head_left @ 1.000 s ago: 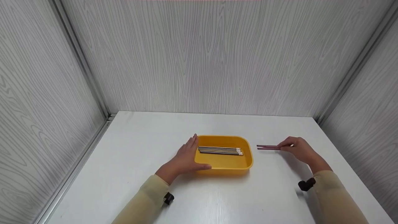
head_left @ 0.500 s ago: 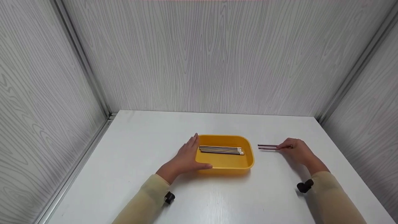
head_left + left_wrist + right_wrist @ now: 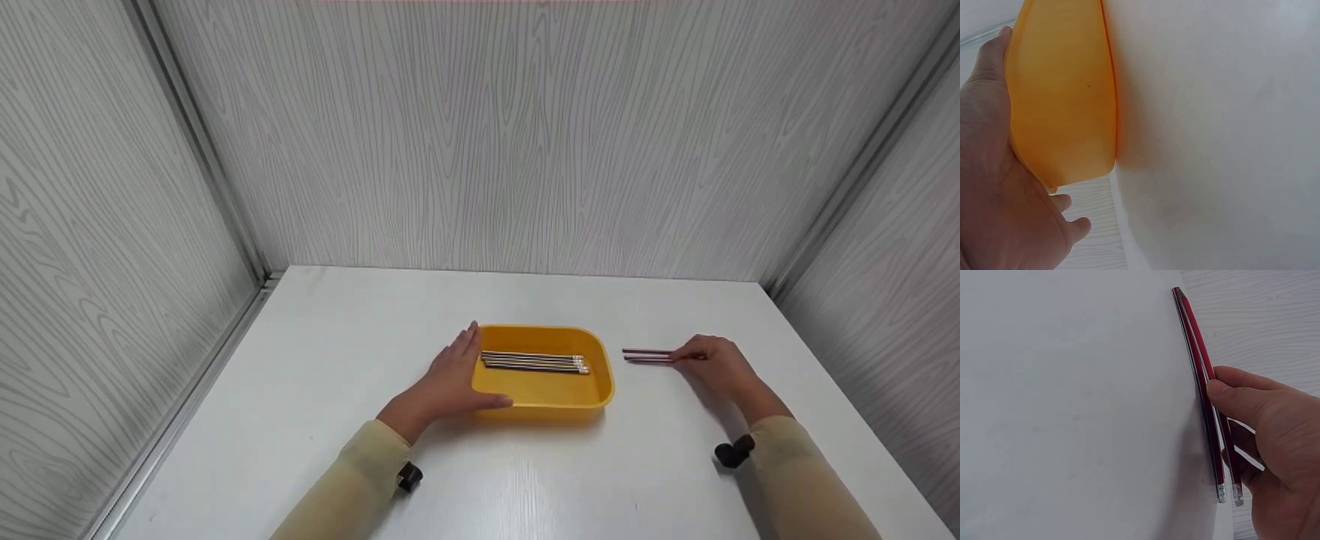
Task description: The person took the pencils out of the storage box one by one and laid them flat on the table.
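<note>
My left hand (image 3: 447,382) rests at the left end of a yellow plastic tray (image 3: 540,407), its fingers extended. In the left wrist view the thumb lies along the rim of the tray (image 3: 1067,95) and the fingertips stick out past its corner. Several dark striped pencils (image 3: 532,363) with white eraser ends lie inside. Right of the tray, my right hand (image 3: 716,364) is at some dark red pencils. In the right wrist view, thumb and fingers pinch a red pencil (image 3: 1199,334); another red pencil (image 3: 1206,405) lies close beside it, tips together, eraser ends slightly apart.
The white table (image 3: 517,480) is bounded by a wood-grain back panel (image 3: 495,150) and side panels. A metal strip (image 3: 180,420) runs along the left edge. Small black devices sit at both wrists.
My right hand has shifted very slightly at the red pencils, whose visible ends have moved a little relative to each other. The left hand and the tray keep their places.
</note>
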A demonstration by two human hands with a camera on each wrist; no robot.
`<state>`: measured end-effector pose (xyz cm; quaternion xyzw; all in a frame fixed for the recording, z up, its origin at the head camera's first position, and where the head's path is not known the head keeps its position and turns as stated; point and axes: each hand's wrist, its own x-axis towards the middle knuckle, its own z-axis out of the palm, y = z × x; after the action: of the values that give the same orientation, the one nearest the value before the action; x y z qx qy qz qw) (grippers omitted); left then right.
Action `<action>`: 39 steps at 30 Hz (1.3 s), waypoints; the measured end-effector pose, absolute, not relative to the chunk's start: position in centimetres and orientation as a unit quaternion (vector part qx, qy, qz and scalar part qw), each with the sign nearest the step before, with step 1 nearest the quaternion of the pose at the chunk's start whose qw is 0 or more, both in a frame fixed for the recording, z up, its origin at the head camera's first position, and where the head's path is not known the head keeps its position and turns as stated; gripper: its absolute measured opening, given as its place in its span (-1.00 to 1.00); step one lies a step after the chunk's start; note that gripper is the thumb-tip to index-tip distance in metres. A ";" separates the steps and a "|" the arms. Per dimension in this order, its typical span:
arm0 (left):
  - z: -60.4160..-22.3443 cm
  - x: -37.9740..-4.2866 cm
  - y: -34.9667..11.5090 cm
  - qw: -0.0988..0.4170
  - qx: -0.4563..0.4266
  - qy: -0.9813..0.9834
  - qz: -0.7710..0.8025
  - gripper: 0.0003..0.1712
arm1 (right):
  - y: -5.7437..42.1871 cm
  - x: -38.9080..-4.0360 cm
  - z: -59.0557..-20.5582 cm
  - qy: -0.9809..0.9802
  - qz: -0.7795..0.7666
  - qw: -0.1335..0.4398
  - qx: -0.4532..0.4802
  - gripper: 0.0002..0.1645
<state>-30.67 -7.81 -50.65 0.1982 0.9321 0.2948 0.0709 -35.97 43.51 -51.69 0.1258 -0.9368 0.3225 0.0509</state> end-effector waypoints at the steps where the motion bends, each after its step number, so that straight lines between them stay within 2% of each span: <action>1: -50.7 -30.7 -7.8 0.069 0.198 0.933 0.293 0.67 | 43.5 -36.0 -51.7 -0.937 0.323 0.051 0.125 -0.78; 39: -50.5 -30.5 -7.6 0.066 0.195 0.935 0.290 0.65 | 43.5 -35.8 -52.4 -0.939 0.327 0.053 0.090 -0.86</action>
<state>-30.54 -7.62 -50.52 0.1954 0.9347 0.2897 0.0658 -35.84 43.53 -52.42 0.0899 -0.9391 0.3273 0.0527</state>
